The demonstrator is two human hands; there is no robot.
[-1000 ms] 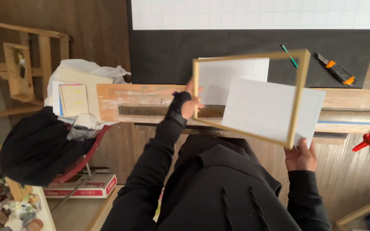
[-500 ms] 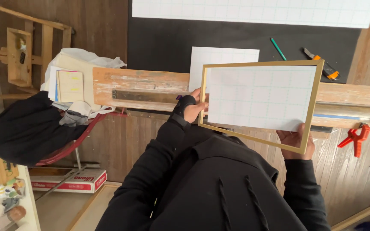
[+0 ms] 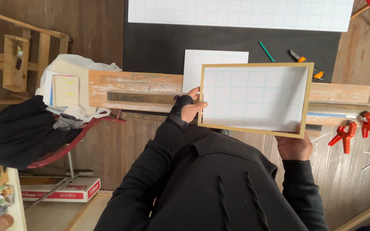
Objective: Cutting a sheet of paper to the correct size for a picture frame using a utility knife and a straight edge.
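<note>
The left hand (image 3: 189, 108) pinches the left rail of a thin gold frame (image 3: 255, 99), thumb on the front and fingers behind, a dark wrist wrap showing at the cuff. The right hand (image 3: 295, 145) cups the frame's lower right corner from below, fingers closed on the rail. Held at opposite ends like this, the frame stays level and square in front of the chest, above the bench rather than on it. A white gridded sheet (image 3: 253, 98) fills the opening and appears to sit behind the rails — whether it is seated in the frame or only pressed against the back by the fingers I cannot tell.

Beyond the frame runs a worn, paint-smeared wooden plank (image 3: 133, 92) with a dark metal strip along it. Behind that lies a black mat (image 3: 159, 47); on it rest a smaller gridded sheet (image 3: 193, 64), partly hidden by the frame, a green pencil (image 3: 266, 51) and an orange-handled knife (image 3: 305, 63). A large gridded board (image 3: 240, 15) lies along the mat's far edge. Two orange clamps (image 3: 356, 130) sit to the right, near the plank's end.

To the left, a dark garment (image 3: 18, 132) is heaped over a red-framed chair (image 3: 71, 145), with papers and a pad (image 3: 65, 90) on top, well apart from the hands. Nothing lies between the frame and the mat, though the plank stands across the way.
</note>
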